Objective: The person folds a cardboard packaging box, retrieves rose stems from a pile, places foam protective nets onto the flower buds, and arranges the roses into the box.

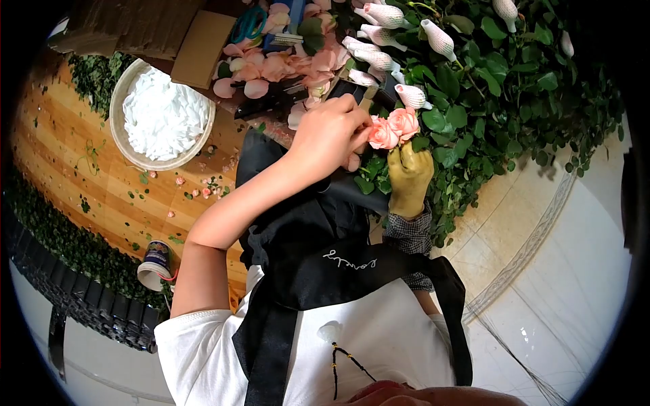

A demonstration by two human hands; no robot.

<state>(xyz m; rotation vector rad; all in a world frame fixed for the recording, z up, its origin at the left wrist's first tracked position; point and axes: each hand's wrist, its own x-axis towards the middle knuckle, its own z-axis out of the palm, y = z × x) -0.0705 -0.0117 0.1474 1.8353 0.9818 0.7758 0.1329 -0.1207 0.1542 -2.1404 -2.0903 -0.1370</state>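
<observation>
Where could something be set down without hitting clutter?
Tiles between leaves and patterned strip; wood floor between tub and cup, though scraps dot it. Crowded: around left hand and right hand.

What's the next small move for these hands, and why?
Probably the left hand should gently ease off one outer petal from the nearer pink bloom. Its fingertips are already at that bloom's edge, the gloved right hand is just below the pair of blooms, seemingly steadying them, and loose petals lie nearby.
</observation>
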